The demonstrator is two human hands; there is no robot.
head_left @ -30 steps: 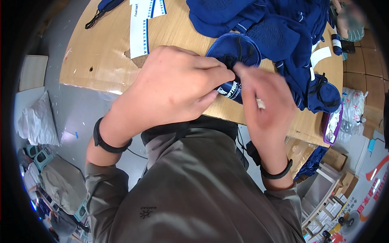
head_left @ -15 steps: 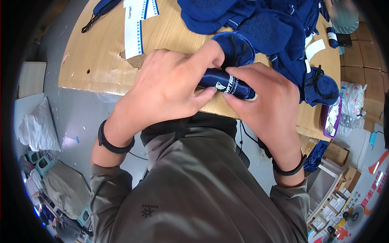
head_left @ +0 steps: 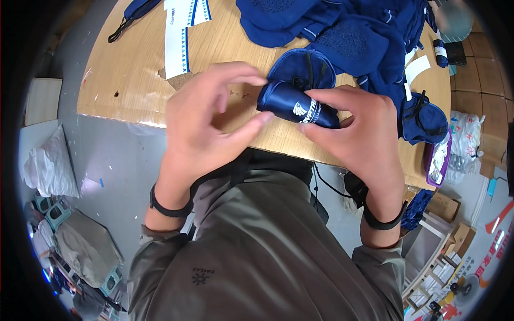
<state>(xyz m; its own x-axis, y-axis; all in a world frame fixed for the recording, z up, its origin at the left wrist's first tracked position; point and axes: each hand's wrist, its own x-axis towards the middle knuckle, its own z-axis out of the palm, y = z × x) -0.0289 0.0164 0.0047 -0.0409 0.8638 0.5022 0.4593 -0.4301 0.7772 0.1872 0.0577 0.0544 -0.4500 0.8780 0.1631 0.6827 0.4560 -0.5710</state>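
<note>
A navy satin roll [head_left: 300, 107] with a white printed emblem, apparently a rolled-up eye mask, is held just above the table's near edge. My right hand [head_left: 361, 125] grips its right end between thumb and fingers. At its left end my left hand [head_left: 206, 115] is open, fingers and thumb spread; the thumb tip is close to the roll, and whether it touches is unclear. Just behind the roll lies a navy eye mask [head_left: 289, 67] with black elastic straps, partly covered. Beyond it is a heap of navy socks [head_left: 348, 45] with dotted patches.
The wooden table [head_left: 128, 80] bears white paper bands [head_left: 175, 48] and another navy strapped item [head_left: 142, 9] at left. On the right lie a strapped mask [head_left: 425, 120], a small banded roll [head_left: 440, 53] and a purple basket [head_left: 430, 163]. Cardboard boxes [head_left: 482, 69] stand beyond.
My left hand has let go of the roll and drawn back left, its fingers spreading. The right hand keeps its grip, and more of the roll's left end shows.
</note>
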